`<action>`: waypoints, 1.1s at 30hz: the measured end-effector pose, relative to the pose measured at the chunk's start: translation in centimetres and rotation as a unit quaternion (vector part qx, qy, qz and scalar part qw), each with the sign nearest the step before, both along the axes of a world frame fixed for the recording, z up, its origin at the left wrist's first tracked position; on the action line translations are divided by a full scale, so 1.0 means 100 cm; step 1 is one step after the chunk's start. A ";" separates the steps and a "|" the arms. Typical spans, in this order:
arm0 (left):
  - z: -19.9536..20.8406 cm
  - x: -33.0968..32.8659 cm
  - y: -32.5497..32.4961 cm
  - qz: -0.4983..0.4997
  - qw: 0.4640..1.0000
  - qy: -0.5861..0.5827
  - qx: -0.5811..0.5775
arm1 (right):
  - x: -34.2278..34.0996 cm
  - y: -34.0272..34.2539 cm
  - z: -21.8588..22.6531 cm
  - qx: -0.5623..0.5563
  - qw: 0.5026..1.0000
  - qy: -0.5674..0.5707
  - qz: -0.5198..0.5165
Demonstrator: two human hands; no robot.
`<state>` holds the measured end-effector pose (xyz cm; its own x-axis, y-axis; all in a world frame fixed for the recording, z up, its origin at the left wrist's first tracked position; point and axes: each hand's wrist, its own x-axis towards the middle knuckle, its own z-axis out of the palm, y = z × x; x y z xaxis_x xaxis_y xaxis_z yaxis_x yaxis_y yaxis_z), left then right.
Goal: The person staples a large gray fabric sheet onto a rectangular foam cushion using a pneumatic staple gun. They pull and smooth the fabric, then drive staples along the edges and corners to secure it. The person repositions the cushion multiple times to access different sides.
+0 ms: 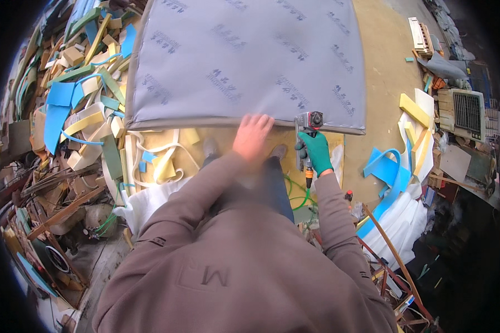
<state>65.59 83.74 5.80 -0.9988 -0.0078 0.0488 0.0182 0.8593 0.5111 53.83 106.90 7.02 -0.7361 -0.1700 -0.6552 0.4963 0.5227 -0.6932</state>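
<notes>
A large flat upholstered panel (250, 66) lies in front of me, covered in grey printed fabric with a brown border along its near edge. My bare left hand (253, 136) rests on that near edge, fingers stretched over the rim and side by side; its thumb side is partly blurred. To its right, my right hand (316, 151) in a green glove is wrapped round a pneumatic staple gun (304, 123). The gun's black and silver head sits at the panel's edge. An orange coupling (309, 176) joins its lower end to a green air hose (301, 202).
Foam offcuts (66, 105) in blue, yellow and green are heaped at left. More blue foam strips (391, 166) and white padding lie at right, near an old grey appliance with a grille (468, 111). Wooden scraps and a long stick (391, 247) stand lower right.
</notes>
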 end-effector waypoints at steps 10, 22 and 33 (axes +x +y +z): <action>-0.025 0.097 -0.179 0.167 0.978 0.112 -0.054 | 0.028 -0.066 0.014 0.033 0.999 -0.009 -0.023; -0.025 0.120 -0.194 0.121 0.989 0.026 -0.084 | 0.090 -0.189 0.020 -0.087 0.992 -0.084 0.037; -0.025 0.133 -0.182 0.140 0.986 -0.015 -0.091 | 0.108 -0.230 0.004 -0.006 0.990 0.015 0.140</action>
<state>78.85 65.49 3.28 -0.9597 -0.2772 0.0455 -0.2454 0.9062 0.3443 64.66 83.93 7.44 -0.6787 -0.3774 -0.6300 0.3118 0.6287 -0.7125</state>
